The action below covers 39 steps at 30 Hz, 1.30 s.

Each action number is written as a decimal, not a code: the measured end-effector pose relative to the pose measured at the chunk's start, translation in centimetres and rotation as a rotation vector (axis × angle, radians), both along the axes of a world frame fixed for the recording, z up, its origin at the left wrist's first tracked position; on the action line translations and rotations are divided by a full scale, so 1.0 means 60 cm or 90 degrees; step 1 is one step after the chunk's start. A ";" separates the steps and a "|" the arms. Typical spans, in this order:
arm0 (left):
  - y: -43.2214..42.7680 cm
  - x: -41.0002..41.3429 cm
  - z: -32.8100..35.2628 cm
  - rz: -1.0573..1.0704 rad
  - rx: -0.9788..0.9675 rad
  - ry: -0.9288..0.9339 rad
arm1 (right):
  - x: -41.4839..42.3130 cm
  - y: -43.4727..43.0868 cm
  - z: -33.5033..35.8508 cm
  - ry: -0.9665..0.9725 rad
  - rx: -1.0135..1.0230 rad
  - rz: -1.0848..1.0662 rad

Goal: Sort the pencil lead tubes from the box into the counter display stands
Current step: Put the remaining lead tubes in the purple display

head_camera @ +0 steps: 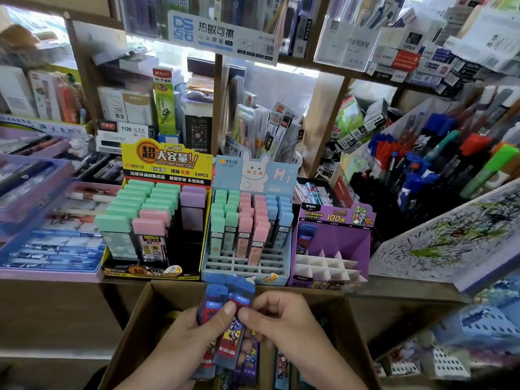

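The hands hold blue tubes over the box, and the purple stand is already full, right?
Not full. The head view shows the purple stand nearly empty, with a single tube at its back. The left hand and right hand do hold blue tubes over the box.

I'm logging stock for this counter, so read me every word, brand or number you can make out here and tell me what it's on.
"超大容量!!", "1=10", "24PCS": yellow cardboard display stand
"Hi": pale blue rabbit display stand
"ULTRAMAN", "100根": purple cardboard display stand
"M&G": blue-capped plastic lead tubes
"1120": white cardboard box
"热敏可擦": clear plastic shelf sign
Everything else: too small or blurred.
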<state>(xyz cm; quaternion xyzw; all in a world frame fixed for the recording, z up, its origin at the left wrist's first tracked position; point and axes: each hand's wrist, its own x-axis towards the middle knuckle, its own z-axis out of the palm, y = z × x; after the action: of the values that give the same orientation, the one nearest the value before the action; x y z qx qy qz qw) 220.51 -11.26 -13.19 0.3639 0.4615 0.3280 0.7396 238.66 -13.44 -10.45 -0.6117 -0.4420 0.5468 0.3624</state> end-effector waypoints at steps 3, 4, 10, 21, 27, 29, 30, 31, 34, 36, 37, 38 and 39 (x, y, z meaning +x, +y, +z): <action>0.002 0.001 -0.003 0.022 -0.002 0.007 | 0.008 0.003 -0.007 0.028 0.017 -0.027; 0.003 0.001 -0.005 0.030 -0.004 0.006 | 0.012 0.003 -0.007 0.049 0.023 -0.042; 0.006 -0.006 -0.016 0.051 -0.043 -0.037 | 0.054 0.004 0.010 0.056 0.159 -0.108; 0.009 -0.007 -0.015 0.048 -0.056 -0.043 | 0.155 0.041 0.048 -0.160 0.420 -0.298; 0.009 -0.010 -0.012 0.057 -0.069 -0.051 | 0.162 0.077 0.027 -0.222 0.414 -0.250; 0.010 -0.010 -0.011 0.059 -0.069 -0.053 | 0.162 0.086 0.018 -0.223 0.400 -0.243; 0.010 -0.010 -0.010 0.061 -0.069 -0.053 | 0.162 0.090 0.014 -0.226 0.390 -0.242; 0.010 -0.010 -0.010 0.065 -0.069 -0.053 | 0.162 0.093 0.010 -0.237 0.379 -0.242; 0.010 -0.011 -0.010 0.072 -0.074 -0.060 | 0.161 0.097 0.000 -0.348 0.363 -0.237; 0.011 -0.012 -0.010 0.068 -0.080 -0.066 | 0.158 0.097 -0.003 -0.440 0.356 -0.229; 0.011 -0.012 -0.010 0.066 -0.082 -0.066 | 0.158 0.098 -0.005 -0.474 0.351 -0.226; 0.012 -0.012 -0.010 0.065 -0.083 -0.066 | 0.158 0.099 -0.006 -0.503 0.345 -0.223; 0.012 -0.012 -0.010 0.065 -0.082 -0.064 | 0.156 0.100 -0.007 -0.533 0.342 -0.219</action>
<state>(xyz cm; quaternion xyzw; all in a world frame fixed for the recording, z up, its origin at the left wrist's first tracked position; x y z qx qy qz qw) 219.77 -10.55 -13.81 0.2748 0.4618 0.3528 0.7660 248.05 -7.42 -10.90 -0.7270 -0.5668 0.0558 0.3835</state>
